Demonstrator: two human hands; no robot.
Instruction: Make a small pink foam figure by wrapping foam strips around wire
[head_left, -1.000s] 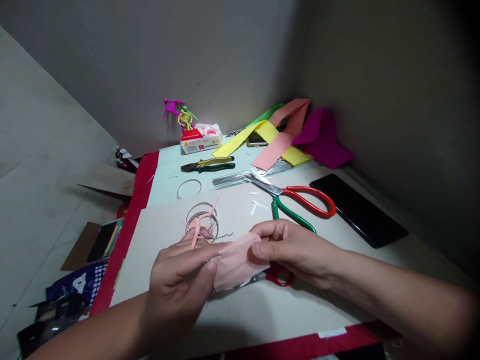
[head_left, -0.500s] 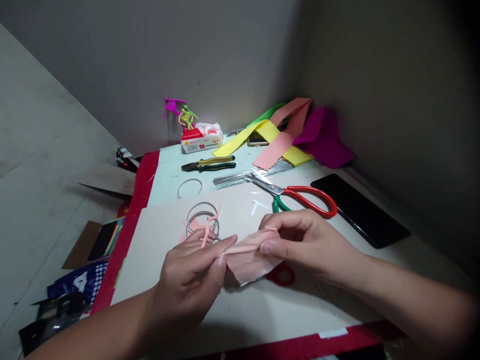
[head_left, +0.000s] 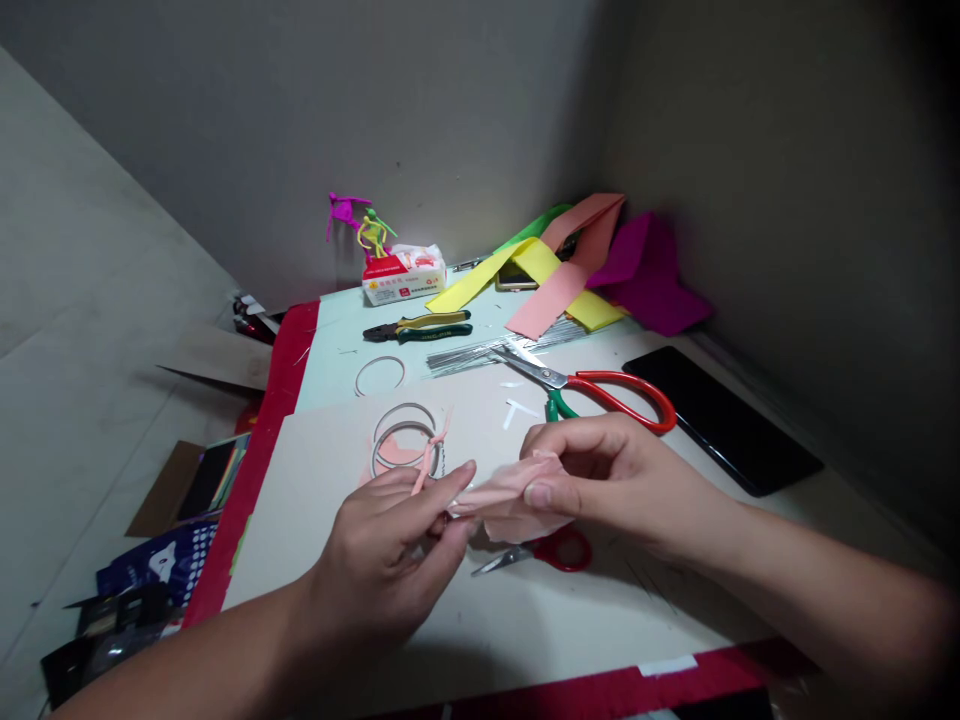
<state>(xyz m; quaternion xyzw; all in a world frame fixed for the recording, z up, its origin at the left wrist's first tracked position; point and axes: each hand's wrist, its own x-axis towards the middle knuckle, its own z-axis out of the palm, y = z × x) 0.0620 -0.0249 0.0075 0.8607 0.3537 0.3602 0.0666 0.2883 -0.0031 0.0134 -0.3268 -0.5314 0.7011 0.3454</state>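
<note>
A pink crinkled paper piece (head_left: 510,505) is bunched between my hands. My left hand (head_left: 382,550) pinches its narrow gathered end between thumb and fingers. My right hand (head_left: 619,480) grips the wider part, thumb on top and fingers curled behind. A thin pink strip (head_left: 427,468) rises past my left fingers towards several wire rings (head_left: 405,440) lying on a beige card sheet (head_left: 322,510). Small scissors with a red handle (head_left: 559,550) lie just below the paper, partly hidden by it.
Larger red-and-green scissors (head_left: 600,395) lie beyond my right hand. Pliers (head_left: 416,326), a bundle of thin wires (head_left: 487,353), a wire ring (head_left: 380,375), coloured foam strips (head_left: 562,270) and a black phone (head_left: 720,420) lie further off. Walls stand behind and right.
The pink paper is more tightly bunched at my left hand. My hands have drawn slightly closer, and more of the small scissors' blades now show below the paper.
</note>
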